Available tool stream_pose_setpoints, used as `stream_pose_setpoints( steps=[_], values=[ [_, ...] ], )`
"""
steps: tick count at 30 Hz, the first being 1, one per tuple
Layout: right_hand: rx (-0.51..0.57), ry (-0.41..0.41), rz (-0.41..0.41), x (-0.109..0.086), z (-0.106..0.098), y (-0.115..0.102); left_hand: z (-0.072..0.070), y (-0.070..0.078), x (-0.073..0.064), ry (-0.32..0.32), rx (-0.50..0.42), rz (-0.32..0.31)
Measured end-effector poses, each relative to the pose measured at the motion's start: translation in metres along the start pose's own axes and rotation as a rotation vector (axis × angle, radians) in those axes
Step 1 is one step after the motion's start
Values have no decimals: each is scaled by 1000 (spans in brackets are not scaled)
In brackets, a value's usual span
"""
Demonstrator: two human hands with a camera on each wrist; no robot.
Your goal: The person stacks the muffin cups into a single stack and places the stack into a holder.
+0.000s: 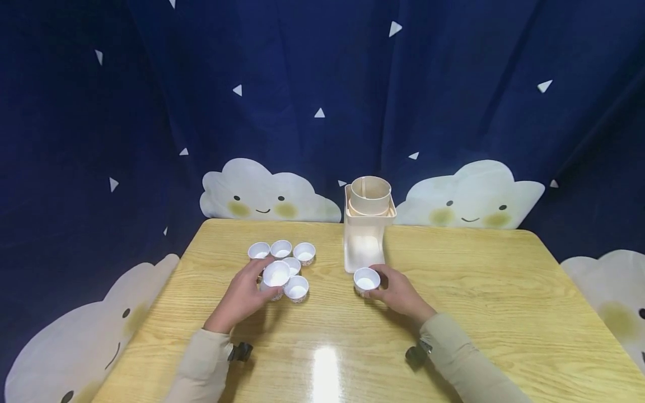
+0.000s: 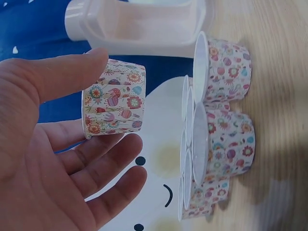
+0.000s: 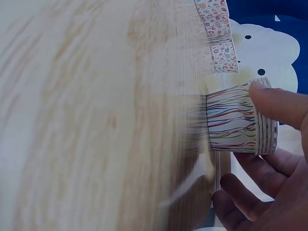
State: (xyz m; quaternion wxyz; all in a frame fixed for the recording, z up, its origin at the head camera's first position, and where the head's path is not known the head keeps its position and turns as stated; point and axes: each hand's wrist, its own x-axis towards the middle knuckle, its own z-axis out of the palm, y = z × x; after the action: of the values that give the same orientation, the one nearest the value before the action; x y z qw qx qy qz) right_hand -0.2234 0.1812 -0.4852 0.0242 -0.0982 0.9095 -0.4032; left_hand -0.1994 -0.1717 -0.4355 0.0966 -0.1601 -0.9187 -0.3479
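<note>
Left hand (image 1: 244, 296), right hand (image 1: 400, 294): both pinching.
Left: floral cup (image 2: 114, 98) above grouped cups (image 1: 304, 254), toward worktop (image 1: 468, 280) far-left corner. Right: striped stack (image 3: 231, 120), beside holder (image 1: 365, 223) at far edge.

And here's the pale wood-grain table (image 1: 478, 291), glare gleaming on its near part, flower-printed cups (image 1: 296, 288) standing upright in a tight cluster on the left, a cream stand (image 1: 365, 252) towards the back, and a wavy-striped stack (image 1: 366, 281) just before it, touching or barely above the wood!
</note>
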Motion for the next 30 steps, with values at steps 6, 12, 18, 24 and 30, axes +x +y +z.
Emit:
stream_pose_setpoints(
  steps=[6, 12, 18, 24, 30],
  values=[
    [0, -3, 1, -1, 0, -1, 5, 6, 4, -1, 11, 55],
    [-5, 2, 18, 0, 0, 0, 12, 15, 11, -28, 25, 114],
    [-6, 1, 5, -1, 0, -1, 20, 25, 17, -44, 10, 136],
    [-12, 4, 3, -2, 0, -3, 28, 31, 20, -75, 8, 122],
    [-7, 8, 0, -1, -1, -2, 34, 35, 23, -82, -8, 118]
  ],
)
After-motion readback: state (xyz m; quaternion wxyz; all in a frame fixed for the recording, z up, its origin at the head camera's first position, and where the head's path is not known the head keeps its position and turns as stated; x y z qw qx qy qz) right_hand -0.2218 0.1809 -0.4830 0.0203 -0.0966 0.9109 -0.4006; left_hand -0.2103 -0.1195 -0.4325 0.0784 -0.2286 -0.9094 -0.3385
